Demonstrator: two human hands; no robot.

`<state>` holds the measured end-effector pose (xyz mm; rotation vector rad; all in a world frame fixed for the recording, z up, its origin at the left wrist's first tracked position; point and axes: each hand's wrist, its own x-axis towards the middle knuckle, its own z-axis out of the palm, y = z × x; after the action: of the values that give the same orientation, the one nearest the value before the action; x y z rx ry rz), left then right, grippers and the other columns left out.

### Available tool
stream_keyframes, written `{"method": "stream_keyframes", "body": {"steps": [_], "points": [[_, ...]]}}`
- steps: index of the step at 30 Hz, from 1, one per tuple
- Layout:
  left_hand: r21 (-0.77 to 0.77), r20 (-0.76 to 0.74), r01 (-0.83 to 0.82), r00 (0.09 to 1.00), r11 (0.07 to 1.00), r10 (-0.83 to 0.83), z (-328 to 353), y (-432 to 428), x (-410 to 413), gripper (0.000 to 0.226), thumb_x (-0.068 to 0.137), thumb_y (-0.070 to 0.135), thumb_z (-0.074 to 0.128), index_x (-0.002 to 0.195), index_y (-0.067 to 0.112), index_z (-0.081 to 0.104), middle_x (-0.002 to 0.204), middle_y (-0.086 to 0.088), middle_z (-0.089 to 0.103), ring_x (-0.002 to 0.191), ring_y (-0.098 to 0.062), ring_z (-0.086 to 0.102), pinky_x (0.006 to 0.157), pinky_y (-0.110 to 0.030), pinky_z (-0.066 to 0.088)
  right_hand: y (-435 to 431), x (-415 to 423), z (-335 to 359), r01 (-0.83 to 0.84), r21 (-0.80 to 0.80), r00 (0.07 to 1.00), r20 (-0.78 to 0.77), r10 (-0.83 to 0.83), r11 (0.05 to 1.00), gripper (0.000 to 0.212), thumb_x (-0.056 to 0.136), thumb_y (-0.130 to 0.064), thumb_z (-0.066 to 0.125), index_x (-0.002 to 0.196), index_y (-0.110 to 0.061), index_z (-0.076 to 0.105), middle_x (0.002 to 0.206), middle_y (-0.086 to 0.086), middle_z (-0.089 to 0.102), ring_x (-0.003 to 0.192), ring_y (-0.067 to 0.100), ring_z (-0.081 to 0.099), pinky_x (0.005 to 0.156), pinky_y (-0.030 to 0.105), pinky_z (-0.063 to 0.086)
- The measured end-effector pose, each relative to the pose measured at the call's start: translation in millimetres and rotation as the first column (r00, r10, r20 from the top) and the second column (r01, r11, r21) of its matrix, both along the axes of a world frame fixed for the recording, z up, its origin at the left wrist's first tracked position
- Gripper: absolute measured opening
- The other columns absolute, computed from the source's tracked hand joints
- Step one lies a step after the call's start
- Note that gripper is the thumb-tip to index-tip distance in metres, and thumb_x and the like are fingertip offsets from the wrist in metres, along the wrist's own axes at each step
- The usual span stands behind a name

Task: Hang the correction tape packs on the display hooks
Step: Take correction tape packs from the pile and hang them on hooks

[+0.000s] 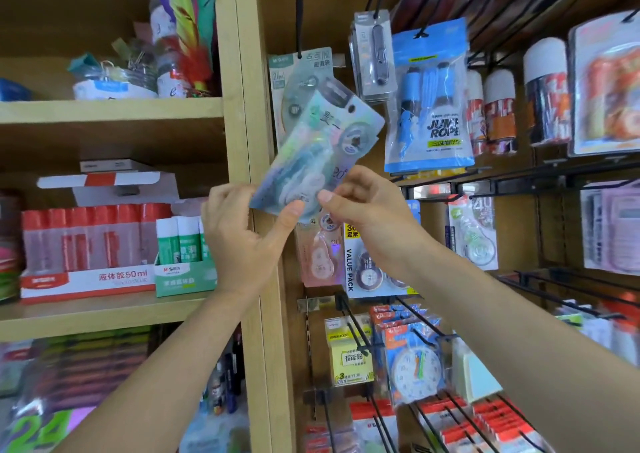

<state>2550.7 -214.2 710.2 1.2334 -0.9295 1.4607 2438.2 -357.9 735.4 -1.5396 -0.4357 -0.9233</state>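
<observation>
- Here, my left hand (242,234) and my right hand (363,206) both pinch the lower edge of a correction tape pack (318,151).
- I hold it tilted, its top hole up near a black display hook (299,12).
- Behind it, a green pack (294,78) hangs on that hook, beside a jump rope bag (429,99).

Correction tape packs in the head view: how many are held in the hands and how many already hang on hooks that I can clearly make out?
Held in both hands, tilted: 1, the holographic pack, gripped by the left hand and right hand.
Hanging on hooks: 4, the grey-green pack, pink pack, value pack, green pack.
Total: 5.
</observation>
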Motion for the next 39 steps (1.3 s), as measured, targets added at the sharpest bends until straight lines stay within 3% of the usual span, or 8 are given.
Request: {"method": "stream_keyframes", "body": {"steps": [3, 6, 9, 13, 19, 22, 30, 39], "points": [[0.057, 0.055, -0.094, 0.994, 0.994, 0.091, 2, 0, 2, 0.064, 0.089, 0.068, 0.055, 0.097, 0.006, 0.068, 0.097, 0.003, 0.062, 0.101, -0.024, 0.053, 0.082, -0.045, 0.045, -3, -3, -3, -0.025, 0.022, 1.0, 0.014, 0.024, 0.999, 0.022, 0.084, -0.005, 0.075, 0.102, -0.007, 0.064, 0.086, 0.001, 0.072, 0.081, 0.017, 0.068, 0.076, 0.034, 0.053], [0.075, 0.076, -0.153, 0.986, 0.985, 0.148, 3, -1, 2, 0.059, 0.089, 0.064, 0.058, 0.114, 0.012, 0.071, 0.126, -0.001, 0.066, 0.117, -0.024, 0.052, 0.096, -0.036, 0.039, -5, -11, -6, -0.074, 0.08, 0.997, 0.027, 0.072, 0.994, 0.028, 0.086, -0.002, 0.07, 0.111, 0.0, 0.058, 0.106, 0.014, 0.075, 0.098, 0.028, 0.072, 0.088, 0.041, 0.058], [0.102, 0.059, -0.245, 0.969, 0.964, 0.24, 2, -2, 0, 0.061, 0.093, 0.059, 0.055, 0.134, 0.014, 0.062, 0.151, -0.004, 0.05, 0.138, -0.023, 0.042, 0.111, -0.034, 0.03, -13, -22, -9, -0.037, 0.131, 0.997, 0.071, 0.028, 0.991, 0.024, 0.088, -0.001, 0.068, 0.111, -0.001, 0.06, 0.106, 0.011, 0.075, 0.101, 0.028, 0.072, 0.084, 0.041, 0.06], [0.262, 0.059, -0.399, 0.916, 0.879, 0.398, -9, 3, 2, 0.069, 0.097, 0.046, 0.049, 0.155, 0.012, 0.036, 0.167, -0.007, 0.023, 0.155, -0.022, 0.016, 0.125, -0.047, 0.019, -36, -33, -22, 0.112, 0.168, 0.989, 0.073, -0.126, 0.979, 0.019, 0.088, 0.002, 0.067, 0.101, -0.012, 0.064, 0.096, 0.008, 0.077, 0.09, 0.025, 0.074, 0.077, 0.041, 0.059], [0.321, 0.056, -0.522, 0.844, 0.79, 0.534, -20, 5, 0, 0.078, 0.091, 0.022, 0.058, 0.16, 0.01, 0.022, 0.169, -0.009, 0.013, 0.157, -0.023, 0.006, 0.127, -0.049, 0.012, -61, -27, -64, 0.226, 0.068, 0.972, -0.083, -0.22, 0.972, 0.02, 0.089, 0.0, 0.067, 0.103, -0.014, 0.066, 0.1, 0.006, 0.076, 0.093, 0.03, 0.073, 0.077, 0.045, 0.059], [0.32, 0.06, -0.541, 0.831, 0.778, 0.553, -21, 5, 0, 0.08, 0.09, 0.02, 0.059, 0.16, 0.01, 0.021, 0.169, -0.009, 0.015, 0.157, -0.023, 0.007, 0.127, -0.048, 0.012, -63, -18, -78, 0.231, 0.069, 0.966, -0.135, -0.22, 0.971, 0.018, 0.088, -0.002, 0.069, 0.098, -0.016, 0.065, 0.098, 0.003, 0.077, 0.089, 0.025, 0.074, 0.069, 0.035, 0.059], [0.277, 0.061, -0.521, 0.848, 0.807, 0.526, -23, 6, -1, 0.075, 0.089, 0.019, 0.059, 0.158, 0.011, 0.029, 0.167, -0.008, 0.021, 0.156, -0.023, 0.013, 0.127, -0.046, 0.013, -60, -3, -85, 0.195, 0.057, 0.967, -0.179, -0.182, 0.979, 0.019, 0.087, 0.004, 0.069, 0.098, -0.009, 0.06, 0.1, 0.012, 0.076, 0.087, 0.026, 0.074, 0.065, 0.033, 0.058], [0.259, 0.054, -0.407, 0.911, 0.876, 0.408, -24, 8, 2, 0.074, 0.086, 0.015, 0.061, 0.155, 0.01, 0.036, 0.165, -0.008, 0.027, 0.156, -0.022, 0.016, 0.123, -0.049, 0.026, -45, 5, -77, 0.168, -0.01, 0.981, -0.1, -0.168, 0.986, 0.021, 0.086, -0.005, 0.073, 0.098, -0.018, 0.063, 0.095, 0.0, 0.077, 0.093, 0.017, 0.074, 0.074, 0.029, 0.059]]}}
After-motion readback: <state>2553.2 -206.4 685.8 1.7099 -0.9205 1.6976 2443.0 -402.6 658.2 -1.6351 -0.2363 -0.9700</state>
